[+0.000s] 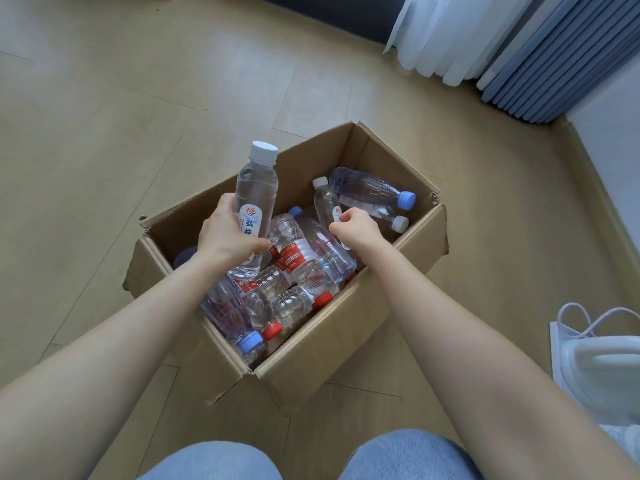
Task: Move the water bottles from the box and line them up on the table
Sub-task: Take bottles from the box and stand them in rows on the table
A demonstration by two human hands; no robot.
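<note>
Grasping tall bottle (256, 188) upright in left grip (228, 235) over box (329, 341), small bottle (325, 202) in right grip (353, 230) inside it.

- Tall white-capped bottle (255, 188): lower label and base covered by the left hand (228, 233).
- Small white-capped bottle (325, 199): lower half hidden behind the right hand (353, 230).
- Dark rounded item (185, 257), left corner of box (329, 341): mostly behind the left forearm, cannot be identified.
- Bottles underneath: buried, number unclear.
- White bag (602, 355): cut off at the right edge.
- Curtains (519, 46): cut off at the top edge.
</note>
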